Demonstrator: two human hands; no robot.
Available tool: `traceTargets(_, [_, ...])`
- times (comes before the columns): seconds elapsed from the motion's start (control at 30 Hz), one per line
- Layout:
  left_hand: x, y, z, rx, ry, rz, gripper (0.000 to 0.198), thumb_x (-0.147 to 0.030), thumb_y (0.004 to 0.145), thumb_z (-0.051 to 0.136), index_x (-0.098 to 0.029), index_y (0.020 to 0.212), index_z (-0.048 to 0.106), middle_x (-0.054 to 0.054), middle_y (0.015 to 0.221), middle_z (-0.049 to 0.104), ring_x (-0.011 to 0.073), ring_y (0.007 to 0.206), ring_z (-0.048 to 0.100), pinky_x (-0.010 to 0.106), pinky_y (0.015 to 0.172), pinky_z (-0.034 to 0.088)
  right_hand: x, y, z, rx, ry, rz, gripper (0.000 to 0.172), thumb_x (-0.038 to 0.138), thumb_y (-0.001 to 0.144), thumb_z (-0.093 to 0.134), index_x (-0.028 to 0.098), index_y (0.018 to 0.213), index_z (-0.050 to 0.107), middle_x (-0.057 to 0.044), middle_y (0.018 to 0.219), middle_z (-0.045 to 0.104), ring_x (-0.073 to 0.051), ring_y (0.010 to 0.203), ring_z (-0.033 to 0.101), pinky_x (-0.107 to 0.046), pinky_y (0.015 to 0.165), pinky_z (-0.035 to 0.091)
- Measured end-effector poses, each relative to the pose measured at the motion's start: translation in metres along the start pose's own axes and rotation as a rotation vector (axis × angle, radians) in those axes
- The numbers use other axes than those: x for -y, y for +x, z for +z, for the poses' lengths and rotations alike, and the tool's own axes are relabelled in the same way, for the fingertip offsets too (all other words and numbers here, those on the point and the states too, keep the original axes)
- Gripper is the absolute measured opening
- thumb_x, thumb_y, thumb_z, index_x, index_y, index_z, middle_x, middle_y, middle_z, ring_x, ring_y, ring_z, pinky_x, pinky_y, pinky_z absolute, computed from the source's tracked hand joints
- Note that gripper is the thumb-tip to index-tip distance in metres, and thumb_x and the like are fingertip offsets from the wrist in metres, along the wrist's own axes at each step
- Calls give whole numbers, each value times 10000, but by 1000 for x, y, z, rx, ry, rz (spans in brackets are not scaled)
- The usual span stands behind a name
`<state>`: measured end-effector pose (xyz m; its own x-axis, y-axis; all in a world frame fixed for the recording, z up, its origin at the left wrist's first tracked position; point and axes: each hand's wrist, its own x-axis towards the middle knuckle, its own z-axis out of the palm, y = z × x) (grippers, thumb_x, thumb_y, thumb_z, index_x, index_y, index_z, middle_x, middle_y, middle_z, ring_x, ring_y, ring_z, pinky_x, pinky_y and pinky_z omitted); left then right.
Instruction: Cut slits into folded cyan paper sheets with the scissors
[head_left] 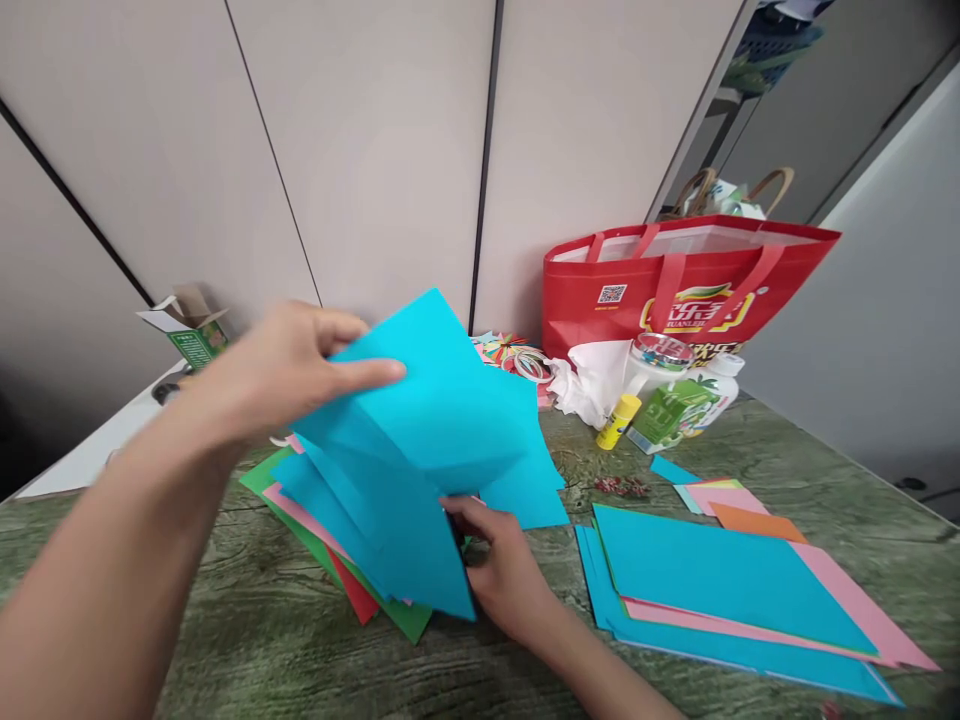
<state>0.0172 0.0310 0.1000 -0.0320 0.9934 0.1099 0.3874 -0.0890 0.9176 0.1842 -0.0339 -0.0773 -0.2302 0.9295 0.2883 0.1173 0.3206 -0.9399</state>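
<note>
My left hand (307, 365) grips the upper left edge of a bright blue sheet of paper (427, 400), thumb on the near face. The sheet is raised and tilted, with a line running down its middle and its right part bulging. At its lower right edge my right hand (499, 565) is closed, fingers curled. A small dark bit shows by those fingers, but the paper hides most of what they hold. Under the raised sheet lies a fanned pile of blue, pink, green and red paper (326, 530). More blue paper (525, 440) lies behind it.
A stack of coloured paper (720, 580) lies at the right, with small paper pieces (724, 497) behind. Further back stand a yellow glue stick (619, 422), a green-and-white carton (667, 415), a clear-lidded jar (660, 355), crumpled tissue (592, 380) and a red bag (600, 290). An open box (195, 335) stands left.
</note>
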Motion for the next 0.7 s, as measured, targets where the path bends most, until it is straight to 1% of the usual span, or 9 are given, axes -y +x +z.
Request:
traceTargets(0.03, [-1,1,-8,1,23,-18,278,-276,509,746,-144,747,695,51,620,695,217,549,623,308,499,504,-1,0,0,-1,79,27,227,257,695,619,220,919,614,-45,900,658,-231,788,575,-320,636,470])
traceTargets(0.1, [0,2,-21,-158,-132,18,281,-309,611,688,-136,832,667,37,737,712,223,694,639,326,591,524,-2,2,-1,-30,252,78,216,298,706,623,225,908,598,-42,854,653,-227,781,584,-331,642,488])
traceTargets(0.17, [4,-1,-24,-326,-464,124,174,-236,715,613,-154,867,625,-12,840,706,191,925,591,295,756,493,-2,4,-1,-97,433,119,231,317,714,628,216,913,568,-38,828,651,-219,794,597,-346,694,494])
traceTargets(0.23, [14,-8,-13,-443,-845,38,114,-170,795,517,-131,865,598,-17,822,706,131,1001,553,277,856,446,0,6,-2,-161,601,141,254,329,721,630,211,923,530,-48,884,658,-222,851,605,-380,784,473])
traceTargets(0.33, [38,-28,23,-432,-1055,-161,105,-160,809,498,-150,826,602,-30,729,697,132,969,580,322,926,401,3,7,-3,-174,799,127,305,359,699,650,213,917,494,-82,1019,643,-248,946,591,-436,881,417])
traceTargets(0.4, [56,-43,50,-330,-1109,-313,121,-127,808,488,-146,796,607,7,731,700,157,895,619,354,909,425,4,8,-3,-202,860,120,342,352,685,664,215,934,473,-97,1056,630,-256,968,585,-452,893,401])
traceTargets(0.5, [77,-59,79,-239,-1244,-454,169,-75,795,489,-156,894,600,34,741,707,168,842,643,346,881,456,2,9,-6,-374,789,179,371,291,660,693,214,941,463,-85,995,652,-236,899,613,-435,838,428])
traceTargets(0.6, [86,-64,91,-165,-1325,-421,297,-77,809,464,-156,1086,540,75,917,699,194,931,616,357,892,451,-3,11,-7,-523,658,239,344,287,637,703,207,895,489,-55,897,668,-196,819,615,-363,749,465])
traceTargets(0.7, [86,-63,93,-130,-1351,-368,342,-101,834,426,-165,1164,491,86,1015,671,205,991,586,375,913,435,-6,11,-5,-514,627,293,309,302,635,700,205,863,516,-46,909,635,-176,810,587,-308,671,486])
